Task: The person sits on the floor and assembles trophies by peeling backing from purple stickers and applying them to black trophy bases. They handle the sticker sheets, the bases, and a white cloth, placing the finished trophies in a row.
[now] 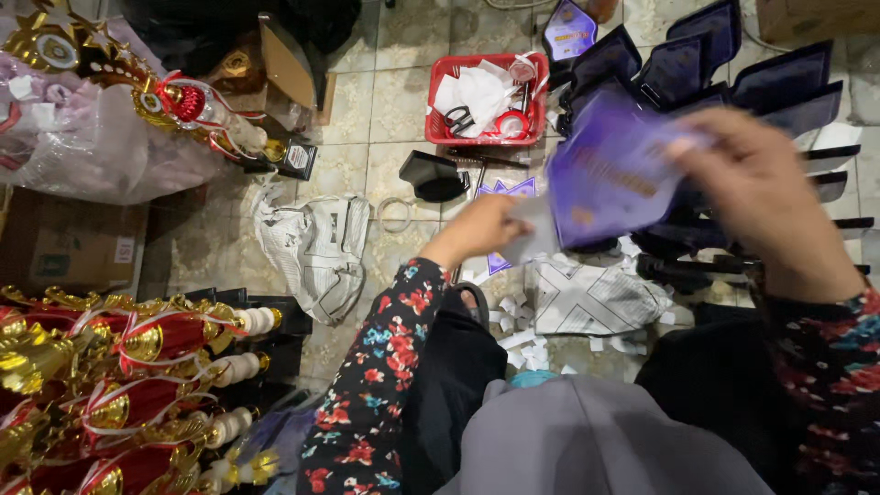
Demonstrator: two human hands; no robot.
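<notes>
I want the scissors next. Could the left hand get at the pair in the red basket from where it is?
Probably yes: the scissors lie uncovered at the red basket's near corner, open floor between them and the left hand, though it grips the purple sheet.

both hands [632, 206] holding purple plaque [610, 170], red basket [438, 101]

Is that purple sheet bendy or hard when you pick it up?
Probably bendy: the purple sheet looks thin and curves between the left hand and right hand. Likely light, since fingertips alone hold it. Its shiny face may be a bit slippery.
</notes>
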